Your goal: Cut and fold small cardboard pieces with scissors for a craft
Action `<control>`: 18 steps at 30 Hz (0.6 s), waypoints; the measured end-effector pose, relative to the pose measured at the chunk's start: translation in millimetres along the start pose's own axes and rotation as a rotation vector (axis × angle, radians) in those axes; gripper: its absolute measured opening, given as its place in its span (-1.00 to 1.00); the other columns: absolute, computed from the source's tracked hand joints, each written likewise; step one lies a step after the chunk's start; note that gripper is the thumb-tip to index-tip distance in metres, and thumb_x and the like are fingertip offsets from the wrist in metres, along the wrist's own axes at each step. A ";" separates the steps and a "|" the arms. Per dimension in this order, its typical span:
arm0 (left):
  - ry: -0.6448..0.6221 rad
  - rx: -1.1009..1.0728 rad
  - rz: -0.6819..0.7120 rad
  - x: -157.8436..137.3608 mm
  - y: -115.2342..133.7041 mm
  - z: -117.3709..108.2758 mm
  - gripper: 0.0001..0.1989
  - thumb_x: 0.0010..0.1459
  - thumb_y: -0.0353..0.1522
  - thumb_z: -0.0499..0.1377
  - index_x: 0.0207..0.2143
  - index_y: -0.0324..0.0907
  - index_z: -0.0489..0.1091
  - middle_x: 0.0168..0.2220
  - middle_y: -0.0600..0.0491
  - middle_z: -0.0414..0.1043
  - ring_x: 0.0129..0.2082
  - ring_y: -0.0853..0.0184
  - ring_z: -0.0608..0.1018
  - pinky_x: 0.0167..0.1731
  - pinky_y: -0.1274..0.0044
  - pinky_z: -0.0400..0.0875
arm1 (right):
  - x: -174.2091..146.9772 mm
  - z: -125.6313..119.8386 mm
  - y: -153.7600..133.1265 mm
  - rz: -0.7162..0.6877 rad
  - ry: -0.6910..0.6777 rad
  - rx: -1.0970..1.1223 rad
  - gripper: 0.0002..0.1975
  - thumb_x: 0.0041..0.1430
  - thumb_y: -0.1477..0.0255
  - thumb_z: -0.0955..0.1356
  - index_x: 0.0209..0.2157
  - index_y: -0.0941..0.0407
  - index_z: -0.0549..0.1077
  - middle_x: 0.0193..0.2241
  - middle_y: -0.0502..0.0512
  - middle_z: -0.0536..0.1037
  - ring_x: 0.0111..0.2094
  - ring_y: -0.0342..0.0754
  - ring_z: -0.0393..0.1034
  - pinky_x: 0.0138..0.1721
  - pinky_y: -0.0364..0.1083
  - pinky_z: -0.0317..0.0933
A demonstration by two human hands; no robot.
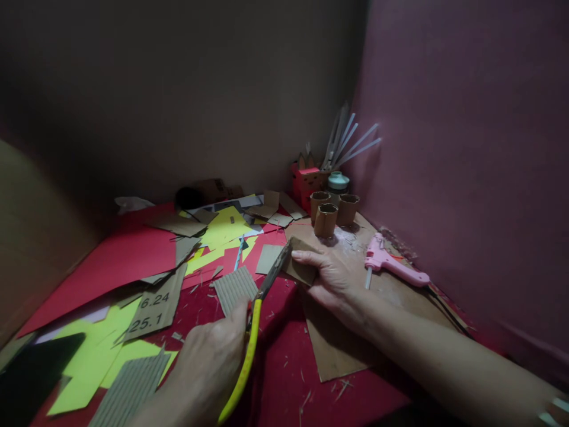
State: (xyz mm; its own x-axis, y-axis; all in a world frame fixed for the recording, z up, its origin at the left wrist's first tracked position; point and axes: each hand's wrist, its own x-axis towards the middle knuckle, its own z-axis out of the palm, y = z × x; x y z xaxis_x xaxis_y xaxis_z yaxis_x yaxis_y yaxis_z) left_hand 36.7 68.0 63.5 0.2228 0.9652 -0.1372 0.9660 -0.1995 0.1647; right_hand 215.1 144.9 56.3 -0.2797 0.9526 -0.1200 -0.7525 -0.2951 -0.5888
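Observation:
My left hand point(213, 353) is closed around the yellow handle of a pair of scissors point(252, 344), whose dark blades point up and away. Pinched between the thumb and fingers of my right hand point(331, 279) is a small piece of brown cardboard point(301, 270). The blades lie against the left edge of this piece; whether they are cutting into it I cannot tell. Just beyond my left hand, a ribbed cardboard piece point(235, 289) lies on the red surface. Part of the scissors' handle is hidden by my left hand.
Three cardboard tubes point(326, 221) stand at the back, near a red holder point(306, 182) and a teal-lidded jar point(338, 181). A pink glue gun point(391, 264) lies at right on a cardboard sheet point(331, 350). Yellow paper point(226, 224) and red card point(120, 255) cover the left side.

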 end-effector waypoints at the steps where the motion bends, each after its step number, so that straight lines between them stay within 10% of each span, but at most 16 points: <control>1: -0.004 -0.006 0.011 -0.8 1.0 0.5 -0.70 0.12 -0.51 -0.03 -0.09 -0.19 0.26 -0.49 0.00 0.47 -0.46 0.12 0.59 -0.42 0.41 0.38 | -0.3 0.4 -0.1 -0.007 0.005 -0.002 -0.69 -0.22 0.68 0.44 -0.33 0.20 0.57 -0.46 0.08 0.63 -0.41 0.00 0.52 -0.13 0.03 0.33; 18: 0.010 -0.078 0.041 -4.9 18.9 -11.8 -0.71 0.21 -0.43 -0.07 -0.01 -0.13 0.22 -0.22 -0.11 0.49 -0.24 0.13 0.58 -0.32 0.42 0.41 | -3.2 0.1 9.8 0.017 0.021 -0.041 -0.75 -0.26 0.63 0.44 -0.40 0.19 0.57 -0.48 0.07 0.62 -0.41 0.00 0.51 -0.17 0.01 0.32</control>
State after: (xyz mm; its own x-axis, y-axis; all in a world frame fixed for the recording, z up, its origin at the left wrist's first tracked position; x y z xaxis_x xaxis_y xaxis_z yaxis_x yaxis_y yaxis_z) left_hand 52.3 61.6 78.8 0.2606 0.9581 -0.1191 0.9427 -0.2259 0.2455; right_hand 208.5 139.0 51.1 -0.2793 0.9488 -0.1472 -0.7223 -0.3086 -0.6188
